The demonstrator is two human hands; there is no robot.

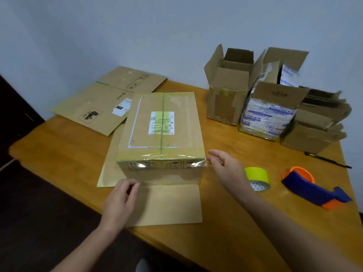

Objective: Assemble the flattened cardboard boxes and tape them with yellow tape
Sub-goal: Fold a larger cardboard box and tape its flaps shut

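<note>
On the counter (59, 154) centre sits the taped box (161, 124). The left hand (119, 201) has its fingers curled at the near-left corner, grip unclear. The right hand (225, 169) has its fingers relaxed beside the loose tape end (198, 163). The flattened cardboard (94, 108) reads "PICO".

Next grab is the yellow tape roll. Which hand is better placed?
Right. The right hand hovers by the front right corner of the taped box, next to the yellow tape roll. The left hand is at the box's front left corner, farther from the roll.
</note>
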